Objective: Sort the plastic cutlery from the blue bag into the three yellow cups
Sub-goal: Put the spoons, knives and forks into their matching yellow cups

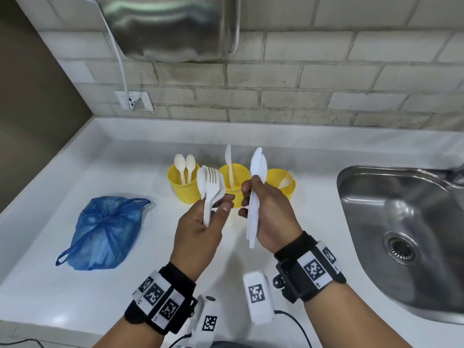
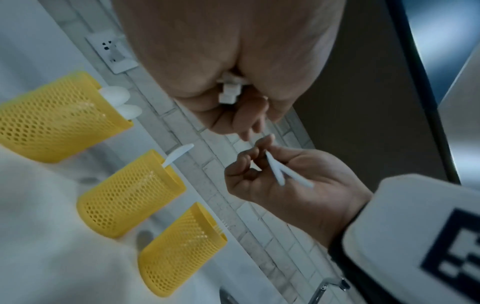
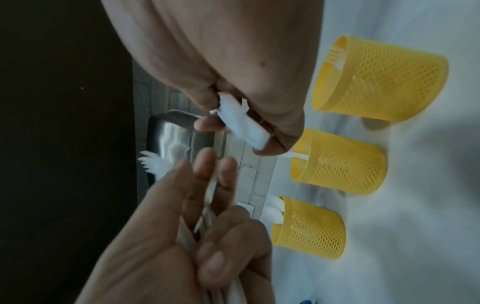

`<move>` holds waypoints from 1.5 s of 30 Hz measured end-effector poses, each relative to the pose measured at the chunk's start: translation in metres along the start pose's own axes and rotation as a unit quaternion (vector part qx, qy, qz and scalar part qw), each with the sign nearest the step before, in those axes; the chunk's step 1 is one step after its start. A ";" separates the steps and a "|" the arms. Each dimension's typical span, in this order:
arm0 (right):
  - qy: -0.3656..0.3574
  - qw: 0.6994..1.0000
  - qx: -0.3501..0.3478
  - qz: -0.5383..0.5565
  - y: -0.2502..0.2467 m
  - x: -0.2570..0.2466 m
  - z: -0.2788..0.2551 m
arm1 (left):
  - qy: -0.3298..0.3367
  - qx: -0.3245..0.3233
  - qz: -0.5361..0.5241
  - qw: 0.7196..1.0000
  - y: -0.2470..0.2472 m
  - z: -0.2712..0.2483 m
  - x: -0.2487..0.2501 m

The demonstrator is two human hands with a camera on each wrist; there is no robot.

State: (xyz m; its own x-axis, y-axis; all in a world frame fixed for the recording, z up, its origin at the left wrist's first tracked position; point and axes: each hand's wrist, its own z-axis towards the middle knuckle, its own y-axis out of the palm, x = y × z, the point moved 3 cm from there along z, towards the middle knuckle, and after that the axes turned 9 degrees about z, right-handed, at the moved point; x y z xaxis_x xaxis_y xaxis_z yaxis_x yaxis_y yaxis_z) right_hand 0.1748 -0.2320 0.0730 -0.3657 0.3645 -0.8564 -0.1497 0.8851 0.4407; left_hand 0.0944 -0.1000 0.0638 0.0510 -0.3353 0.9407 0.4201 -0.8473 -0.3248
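The left hand [image 1: 200,222] grips a bunch of forks and spoons [image 1: 209,187] upright, and the right hand [image 1: 268,209] grips a few knives [image 1: 256,187], both held just in front of three yellow cups [image 1: 236,182] on the counter [image 1: 75,285]. The left cup [image 1: 180,184] holds two spoons, the middle one a knife [image 1: 229,167], the right cup [image 1: 282,184] a fork. The blue bag [image 1: 105,232] lies knotted well to the left, and a sink [image 1: 401,222] sits to the right.

No legible text, brand or number. Only black-and-white square code markers on the wristbands [image 1: 160,295] and the wrist camera housings [image 1: 257,292].
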 end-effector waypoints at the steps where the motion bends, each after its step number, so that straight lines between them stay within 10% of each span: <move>1: -0.020 1.000 0.002 -0.013 0.000 -0.002 0.001 | -0.014 -0.014 -0.003 1.000 0.003 0.003 0.000; 8: -0.074 0.996 -0.039 -0.022 0.009 -0.001 0.011 | -0.073 -0.115 -0.081 0.987 0.031 0.008 -0.003; 20: -0.137 0.968 -0.081 -0.196 -0.015 -0.037 0.036 | -0.087 -0.106 -0.019 0.990 0.021 0.030 -0.014; 29: -0.247 0.935 0.037 -0.253 -0.014 -0.065 0.082 | -0.016 -0.003 0.120 0.993 -0.031 0.078 -0.025; 40: -0.150 0.831 -0.044 -0.534 0.015 0.002 0.128 | -0.010 0.027 0.347 0.938 -0.048 0.125 -0.051; 45: -0.150 0.839 -0.034 -0.523 0.017 0.015 0.127 | -0.046 0.020 0.352 0.935 -0.048 0.129 -0.066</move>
State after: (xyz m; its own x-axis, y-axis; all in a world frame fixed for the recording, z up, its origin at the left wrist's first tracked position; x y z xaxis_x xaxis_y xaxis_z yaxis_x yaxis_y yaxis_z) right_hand 0.2832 -0.1754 0.0337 0.2442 -0.5346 -0.8091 -0.2995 0.7520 -0.5872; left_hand 0.1874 0.0155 0.0302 0.4053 -0.7652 0.5002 0.2862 -0.4134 -0.8644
